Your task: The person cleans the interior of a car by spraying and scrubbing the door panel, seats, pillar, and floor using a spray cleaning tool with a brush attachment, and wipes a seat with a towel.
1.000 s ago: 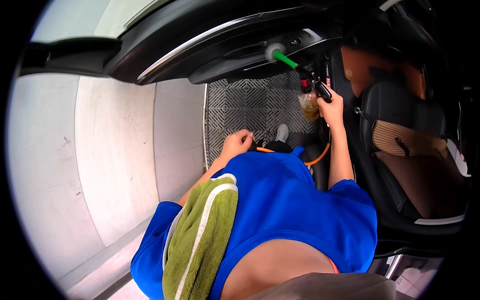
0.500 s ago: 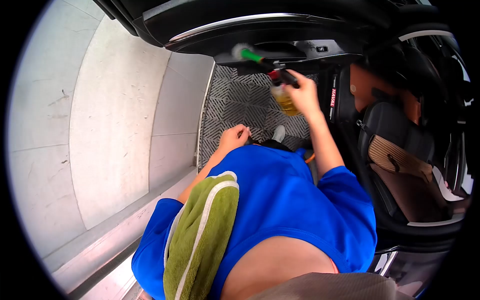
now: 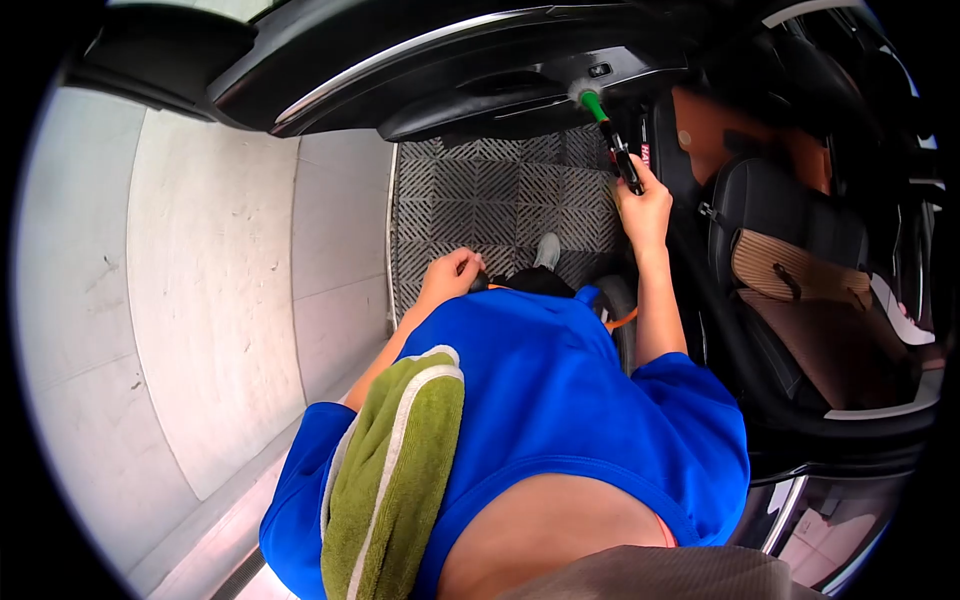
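Right hand (image 3: 643, 207) wrapped round spray gun (image 3: 622, 160), green nozzle (image 3: 593, 104) up at door (image 3: 460, 98), contact unclear. Left hand (image 3: 450, 278) half-curled, well off door; can't tell what it holds. Looks like 1-handed door work; next move calls for steady aim.

The white tip (image 3: 580, 91) of the spray gun (image 3: 622, 158) is being blurred, while its grip (image 3: 635, 186) and the sill lettering (image 3: 646, 154) are being partly covered by the right hand (image 3: 646, 205). The orange hose (image 3: 625, 321) is being partly concealed by the shirt (image 3: 535, 390); the green towel (image 3: 415, 480) is being cut off by the bottom edge.
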The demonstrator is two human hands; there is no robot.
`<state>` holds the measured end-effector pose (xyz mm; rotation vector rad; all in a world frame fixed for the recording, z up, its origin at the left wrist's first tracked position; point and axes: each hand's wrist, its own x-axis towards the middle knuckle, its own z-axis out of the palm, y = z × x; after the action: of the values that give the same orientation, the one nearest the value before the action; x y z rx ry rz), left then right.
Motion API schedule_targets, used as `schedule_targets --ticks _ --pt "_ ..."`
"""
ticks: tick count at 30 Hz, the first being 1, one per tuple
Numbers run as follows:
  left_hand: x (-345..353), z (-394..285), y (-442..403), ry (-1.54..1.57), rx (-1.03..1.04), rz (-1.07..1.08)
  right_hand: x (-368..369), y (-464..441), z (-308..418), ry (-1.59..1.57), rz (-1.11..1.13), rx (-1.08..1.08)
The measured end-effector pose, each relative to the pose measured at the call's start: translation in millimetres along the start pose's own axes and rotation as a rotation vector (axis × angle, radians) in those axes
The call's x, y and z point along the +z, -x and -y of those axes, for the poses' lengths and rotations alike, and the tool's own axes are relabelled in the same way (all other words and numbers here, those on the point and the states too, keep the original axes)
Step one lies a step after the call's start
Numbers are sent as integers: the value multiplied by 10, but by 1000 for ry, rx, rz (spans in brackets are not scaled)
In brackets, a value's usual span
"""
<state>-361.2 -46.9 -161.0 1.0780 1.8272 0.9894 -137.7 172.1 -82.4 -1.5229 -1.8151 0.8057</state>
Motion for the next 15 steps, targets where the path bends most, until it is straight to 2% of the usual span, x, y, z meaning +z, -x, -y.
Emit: schedule_targets --ticks 1,2,3,4,6,7,8,9,11,12,13,14,15 --pt "-9 -46 -33 -8 2 11 31 30 -93 -21 0 -18" --pt "-26 -96 -58 -64 -62 117 70 78 -183 -42 -3 -32" --pt "-57 -207 -79 -124 -126 226 97 154 -141 -79 28 -114" --pt "-79 -313 -93 -139 -120 247 174 205 -139 -150 53 -237" --pt "-117 -511 -91 -96 -98 450 239 290 -21 -268 297 -73" --pt "-190 -560 -82 26 -150 582 380 300 -96 -347 285 -94" --pt "-260 -456 -109 -98 -115 624 506 295 -216 -428 269 -115" --pt "-331 -287 -146 -224 -77 667 515 278 -268 -454 278 -46" --pt "-489 -6 -107 -211 -353 668 432 171 -398 -499 242 34" --pt "-569 224 -41 -34 -366 630 334 114 -513 -447 166 59" --pt "-674 561 -22 -219 -431 653 237 58 -638 -396 95 85" --pt "-628 371 49 36 -501 532 126 -13 -789 -379 16 100" --pt "-664 609 74 21 -430 519 76 -106 -1016 -373 -127 46"
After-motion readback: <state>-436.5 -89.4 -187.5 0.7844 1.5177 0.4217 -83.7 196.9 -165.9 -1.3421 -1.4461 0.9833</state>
